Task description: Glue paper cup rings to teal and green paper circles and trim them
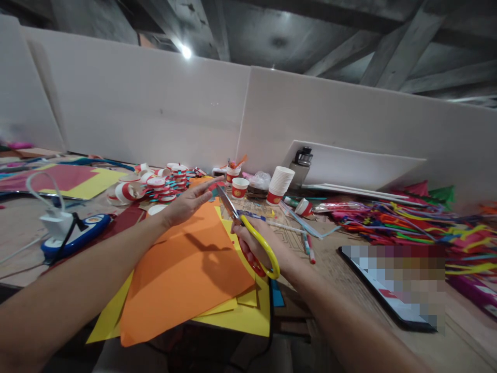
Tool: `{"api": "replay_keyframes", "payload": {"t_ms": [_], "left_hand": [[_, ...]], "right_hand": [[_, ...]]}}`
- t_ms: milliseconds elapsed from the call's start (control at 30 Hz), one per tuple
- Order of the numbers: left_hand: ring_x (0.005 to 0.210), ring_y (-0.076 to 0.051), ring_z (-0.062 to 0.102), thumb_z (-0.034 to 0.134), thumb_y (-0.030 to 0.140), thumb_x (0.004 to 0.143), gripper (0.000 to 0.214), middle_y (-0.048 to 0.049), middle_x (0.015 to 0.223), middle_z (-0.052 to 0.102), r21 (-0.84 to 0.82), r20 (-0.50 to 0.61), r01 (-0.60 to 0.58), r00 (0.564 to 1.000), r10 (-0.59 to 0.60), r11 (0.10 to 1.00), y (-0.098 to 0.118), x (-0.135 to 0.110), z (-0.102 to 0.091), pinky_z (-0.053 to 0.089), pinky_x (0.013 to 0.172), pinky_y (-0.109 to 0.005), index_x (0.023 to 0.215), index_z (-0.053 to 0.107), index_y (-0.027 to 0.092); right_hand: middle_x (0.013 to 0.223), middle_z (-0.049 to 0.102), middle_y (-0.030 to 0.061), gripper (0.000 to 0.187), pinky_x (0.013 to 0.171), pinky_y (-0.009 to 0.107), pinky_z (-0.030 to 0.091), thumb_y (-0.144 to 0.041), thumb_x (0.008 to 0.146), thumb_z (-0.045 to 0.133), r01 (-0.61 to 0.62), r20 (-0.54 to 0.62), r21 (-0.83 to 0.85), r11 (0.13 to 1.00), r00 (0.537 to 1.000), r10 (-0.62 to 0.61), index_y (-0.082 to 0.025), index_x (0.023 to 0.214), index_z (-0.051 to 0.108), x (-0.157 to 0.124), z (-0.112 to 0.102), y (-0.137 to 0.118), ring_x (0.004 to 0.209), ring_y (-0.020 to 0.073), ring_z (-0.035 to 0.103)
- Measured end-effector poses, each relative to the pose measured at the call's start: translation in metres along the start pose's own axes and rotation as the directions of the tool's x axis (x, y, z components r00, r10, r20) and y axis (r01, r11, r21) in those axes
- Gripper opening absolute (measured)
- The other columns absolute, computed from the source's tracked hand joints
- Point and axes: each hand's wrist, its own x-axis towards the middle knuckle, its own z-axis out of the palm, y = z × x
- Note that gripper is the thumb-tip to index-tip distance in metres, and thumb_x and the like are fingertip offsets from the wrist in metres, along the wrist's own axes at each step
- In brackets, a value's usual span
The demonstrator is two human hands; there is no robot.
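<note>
My right hand grips a pair of yellow-handled scissors, blades pointing up and away toward the far edge of a large orange paper sheet. My left hand reaches over the orange sheet, fingers stretched out, pinching a small piece of paper at the blade tips. The orange sheet lies on top of yellow sheets at the table's near edge.
Red-and-white paper cups and cut cup rings stand behind the paper. Coloured strips pile up at the right, beside a tablet. A blue power strip with a charger sits left. White partition boards close the back.
</note>
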Motion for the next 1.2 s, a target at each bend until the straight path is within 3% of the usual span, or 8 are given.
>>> {"api": "replay_keyframes", "payload": {"t_ms": [400, 1200], "left_hand": [[0.138, -0.024, 0.034, 0.05, 0.045, 0.09, 0.049, -0.0039, 0.146, 0.043, -0.012, 0.012, 0.002, 1.0, -0.002, 1.0, 0.0038, -0.0004, -0.0004, 0.021, 0.115, -0.039, 0.136, 0.05, 0.029], [0.14, -0.025, 0.03, 0.049, 0.041, 0.091, 0.051, -0.0036, 0.148, 0.04, 0.038, 0.029, -0.026, 0.999, 0.025, 0.999, -0.0006, 0.0006, -0.0031, 0.019, 0.115, -0.039, 0.14, 0.044, 0.028]], "right_hand": [[0.047, 0.044, -0.0062, 0.022, 0.034, 0.016, 0.034, -0.029, 0.089, 0.036, -0.047, 0.008, 0.062, 0.997, 0.999, 0.046, -0.02, 0.07, 0.04, 0.0004, 0.0008, 0.0009, 0.034, 0.0061, 0.04], [0.047, 0.042, -0.0079, 0.019, 0.031, 0.016, 0.032, -0.03, 0.09, 0.034, -0.099, 0.008, 0.069, 0.993, 0.995, 0.099, -0.021, 0.076, 0.042, -0.0011, 0.0008, -0.0015, 0.031, 0.0064, 0.039]]}}
